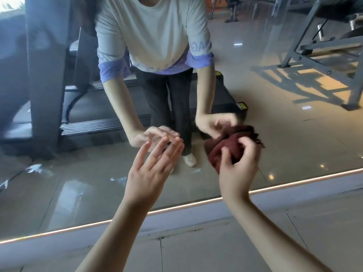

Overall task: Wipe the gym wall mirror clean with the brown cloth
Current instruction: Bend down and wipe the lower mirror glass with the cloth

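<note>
Brown cloth (pixel 218 152): reddish-brown wad at 3 o'clock from frame centre, up against the gym wall mirror (pixel 275 95), meeting its own reflection.
Handling, my judgement: light, soft and limp. It should flop open if I take it by a corner. Not fragile and not slippery. I cannot tell whether it is damp or dry.
Where to hold: over the bunched back, fingers wrapped round the wad, so a broad pad faces the glass.
Right hand (pixel 238 169): at 4 o'clock, fingers and thumb curled round the near side of the cloth, gripping it.
Left hand (pixel 149 169): at 7 o'clock, fingers straight and spread, holding nothing. I cannot tell whether the tips touch the glass or stop just short.
Mirror surface: hard and smooth, and I judge it would not take a knock. White smears (pixel 34 168) sit low at 8 o'clock, above the lit strip (pixel 176 207) along the bottom edge.
Hidden: the cloth's far face, turned to the glass. My fingers cover part of the near face, and I cannot tell its opened size.
Cut off: the mirror's top and both sides, and my forearms at 6 o'clock.
Hard to make out: where cloth ends and reflection begins. The haze at 9 o'clock could be film or reflection.
</note>
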The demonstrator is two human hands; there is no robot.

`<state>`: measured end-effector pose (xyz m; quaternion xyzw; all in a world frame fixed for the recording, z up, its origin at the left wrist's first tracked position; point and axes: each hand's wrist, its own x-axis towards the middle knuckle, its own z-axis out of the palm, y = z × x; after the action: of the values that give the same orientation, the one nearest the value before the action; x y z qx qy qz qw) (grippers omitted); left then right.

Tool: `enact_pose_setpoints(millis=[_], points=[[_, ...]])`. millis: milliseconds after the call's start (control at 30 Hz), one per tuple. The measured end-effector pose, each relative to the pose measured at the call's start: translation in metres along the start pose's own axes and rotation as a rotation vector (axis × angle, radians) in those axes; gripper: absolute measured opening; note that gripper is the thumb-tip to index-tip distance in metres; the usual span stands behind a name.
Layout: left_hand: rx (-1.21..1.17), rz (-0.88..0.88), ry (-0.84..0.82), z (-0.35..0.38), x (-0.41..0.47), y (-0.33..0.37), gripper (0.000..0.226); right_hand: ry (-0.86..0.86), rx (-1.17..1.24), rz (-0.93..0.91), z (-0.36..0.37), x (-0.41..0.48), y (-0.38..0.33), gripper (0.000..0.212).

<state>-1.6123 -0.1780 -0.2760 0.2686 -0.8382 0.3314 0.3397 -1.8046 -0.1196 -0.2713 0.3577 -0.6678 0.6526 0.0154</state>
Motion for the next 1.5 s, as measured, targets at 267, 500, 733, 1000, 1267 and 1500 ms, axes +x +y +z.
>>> enact_pose_setpoints(millis=[267,500,733,1000,1267,1500], points=[[-0.027,0.059,0.014,-0.002,-0.008,-0.022,0.067,0.154,0.104,0.205,0.001,0.0,0.0,0.053],[-0.019,0.135,0.021,0.002,-0.009,-0.032,0.072,0.051,0.071,0.178,0.025,-0.042,-0.003,0.035],[0.002,0.115,0.068,0.004,-0.008,-0.026,0.07,0.083,0.059,0.391,0.028,-0.044,0.003,0.027],[-0.027,0.2,0.029,-0.004,-0.009,-0.042,0.059,0.122,0.071,0.495,0.034,-0.054,0.014,0.037],[-0.025,0.165,0.026,-0.006,-0.01,-0.041,0.059,0.044,0.1,0.527,0.052,-0.077,0.003,0.032],[-0.027,0.153,0.066,-0.003,-0.013,-0.04,0.047,-0.037,0.131,0.568,0.065,-0.094,-0.01,0.039]])
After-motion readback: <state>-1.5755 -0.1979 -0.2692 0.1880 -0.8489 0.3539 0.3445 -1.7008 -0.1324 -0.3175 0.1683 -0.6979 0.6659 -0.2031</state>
